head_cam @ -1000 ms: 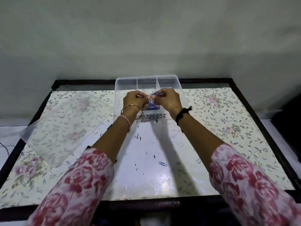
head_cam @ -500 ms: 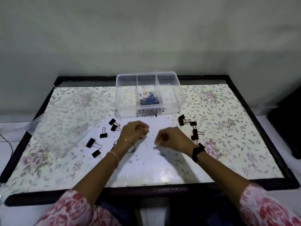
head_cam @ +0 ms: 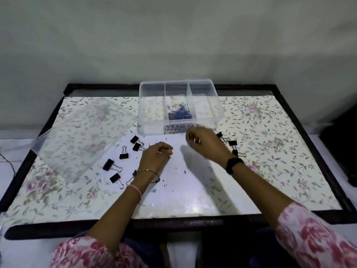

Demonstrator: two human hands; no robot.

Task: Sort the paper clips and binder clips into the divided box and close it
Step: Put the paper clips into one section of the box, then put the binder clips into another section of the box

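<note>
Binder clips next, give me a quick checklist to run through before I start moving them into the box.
1. Divided box open: ok, lid lies off to its left.
2. Free compartment: ok, paper clips fill only the middle one.
3. Binder clips reachable: ok, loose on the table on both sides of the hands.
4. Left hand free: cannot tell, fingers curled.
5. Right hand free: cannot tell, blurred.
6. Loose paper clips all cleared: cannot tell.

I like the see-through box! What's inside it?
The clear box holds a pile of blue paper clips in its middle compartment. The two side compartments look empty. No binder clips are inside; its near front wall blurs the very bottom edge.
</note>
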